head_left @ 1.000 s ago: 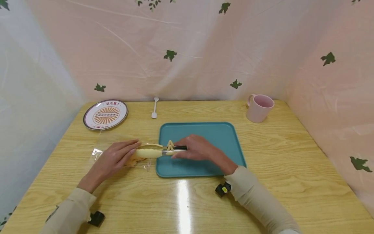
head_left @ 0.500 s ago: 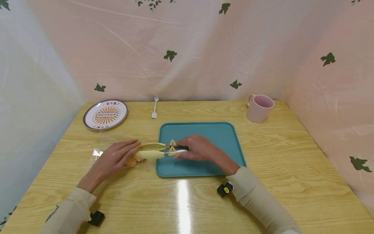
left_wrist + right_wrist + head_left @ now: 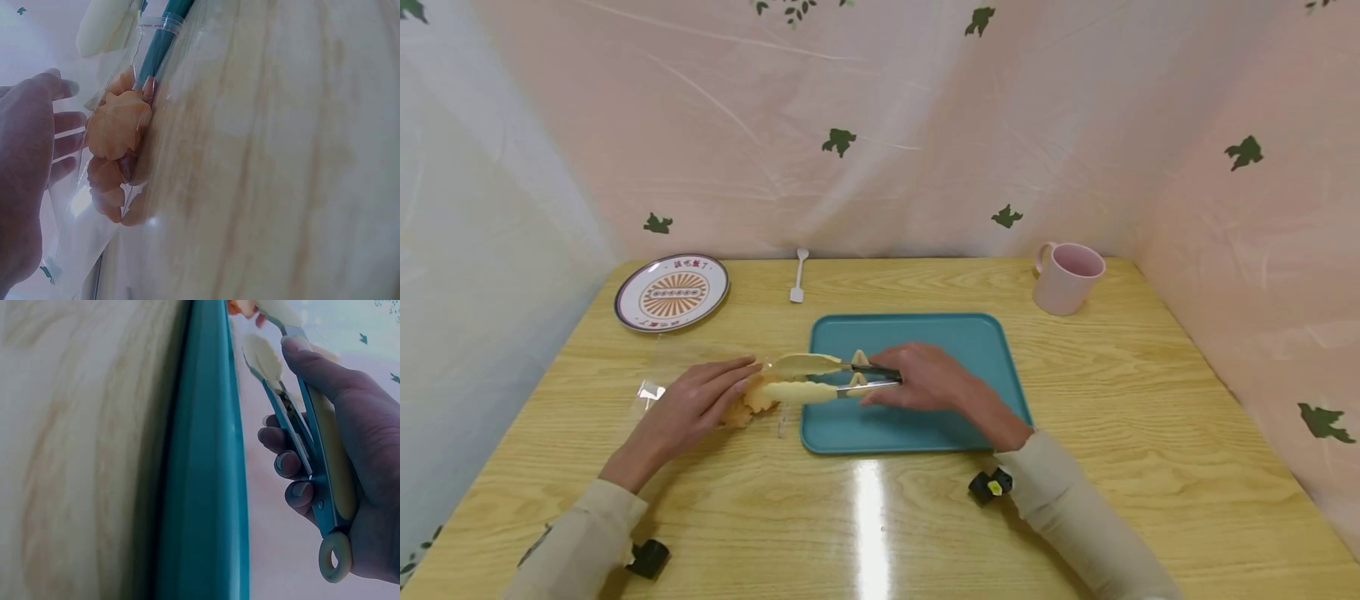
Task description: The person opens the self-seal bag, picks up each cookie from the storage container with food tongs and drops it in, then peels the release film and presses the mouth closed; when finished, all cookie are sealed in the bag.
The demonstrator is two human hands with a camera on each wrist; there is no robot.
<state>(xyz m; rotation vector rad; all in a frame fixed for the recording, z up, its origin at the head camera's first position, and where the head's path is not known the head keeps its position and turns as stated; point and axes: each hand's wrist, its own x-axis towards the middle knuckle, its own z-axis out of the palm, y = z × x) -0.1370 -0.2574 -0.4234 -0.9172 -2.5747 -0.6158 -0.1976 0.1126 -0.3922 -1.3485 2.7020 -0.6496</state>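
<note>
In the head view my left hand [image 3: 700, 398] lies over a clear plastic bag with its fingers extended. Flower-shaped tan cookies [image 3: 117, 125] show through the bag [image 3: 84, 200] in the left wrist view, right beside the fingertips. My right hand [image 3: 917, 377] grips a pair of tongs [image 3: 317, 450] by the handles, thumb on one side and fingers round the other. The cream scalloped heads of the tongs point left and stand apart, overlapping the cookies at the bag's right end. Part of the bag is hidden under my left hand.
A teal tray [image 3: 917, 433] lies beneath my right hand. Behind it a small white spoon [image 3: 799, 275] rests on the wooden table [image 3: 760, 517]. A patterned plate [image 3: 672, 293] stands at the back left, a pink mug [image 3: 1063, 283] at the back right. Fabric walls enclose the table.
My right hand has drawn the tongs to the right, and their heads have spread wider, uncovering more of the cookies. The left hand stays in place.
</note>
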